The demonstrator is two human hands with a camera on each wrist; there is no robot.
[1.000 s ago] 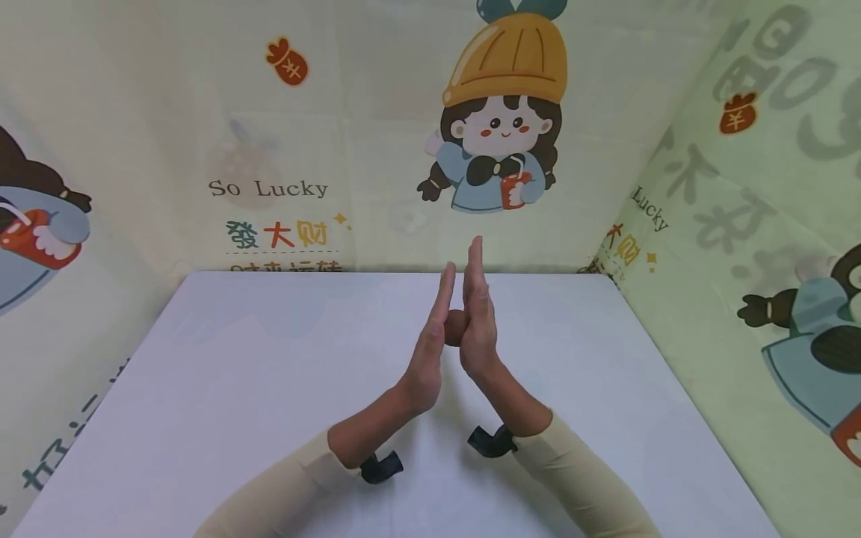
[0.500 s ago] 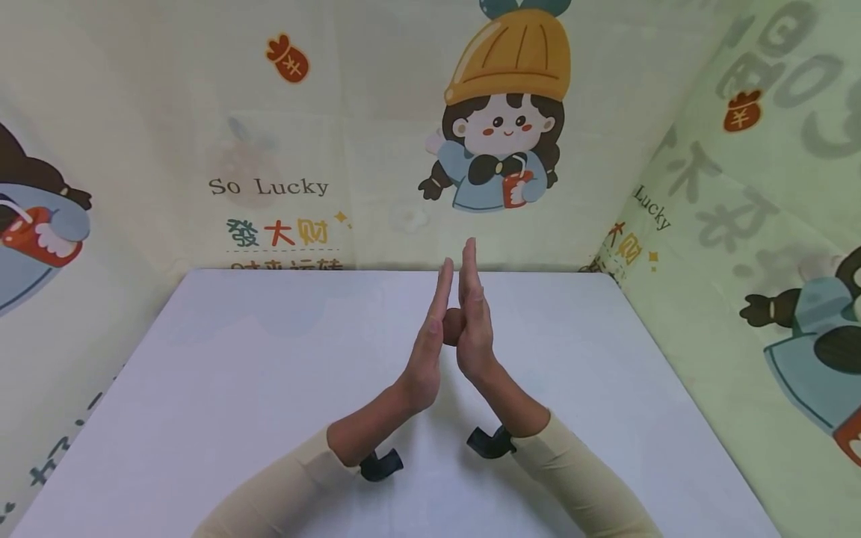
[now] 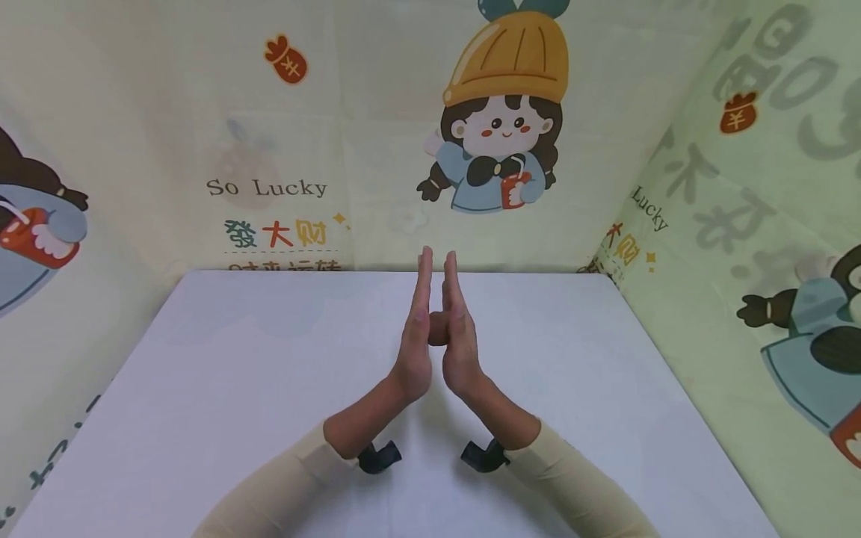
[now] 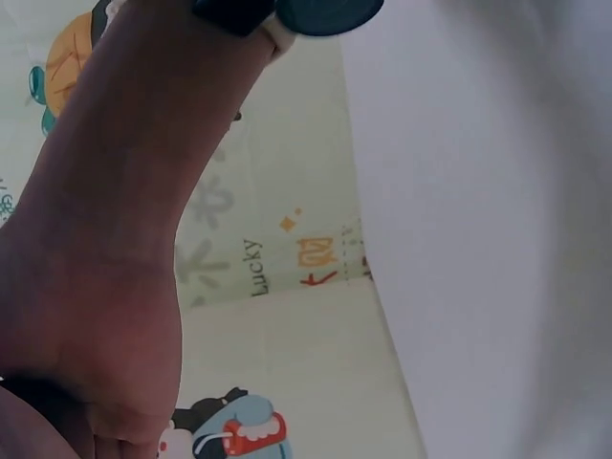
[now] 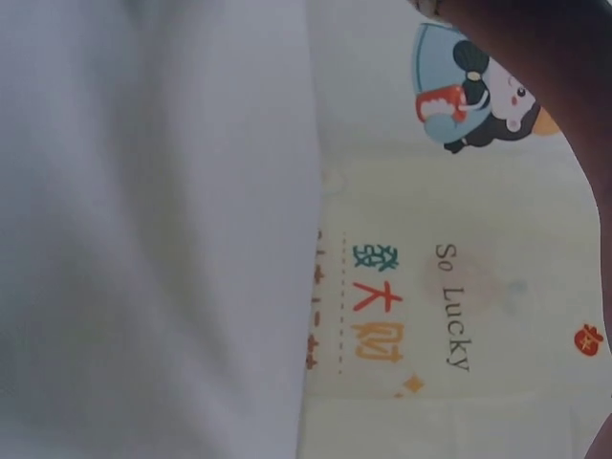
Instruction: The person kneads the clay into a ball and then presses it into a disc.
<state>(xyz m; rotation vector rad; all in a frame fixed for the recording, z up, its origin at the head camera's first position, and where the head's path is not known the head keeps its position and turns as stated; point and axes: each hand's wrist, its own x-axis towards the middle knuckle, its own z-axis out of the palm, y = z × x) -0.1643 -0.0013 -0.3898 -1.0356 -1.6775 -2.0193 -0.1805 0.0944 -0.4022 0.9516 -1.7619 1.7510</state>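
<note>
A small brown ball, rounded and matte, sits between my two palms in the head view. My left hand presses it from the left, fingers straight and pointing up. From the other side my right hand presses with its fingers straight too, so the palms face each other with a narrow gap. The fingertips of both hands stand at nearly the same height. Part of the ball is hidden behind the right hand. The left wrist view shows the left hand from the wrist side, without the ball.
Beneath the hands spreads a white tabletop. A pale cloth backdrop with cartoon prints rises behind it and along both sides. Dark wrist mounts hang at the sleeve cuffs.
Both hands have shifted left with the ball between them. The left fingertips have risen and the right ones dropped, bringing them nearly level; the left hand is more upright.
</note>
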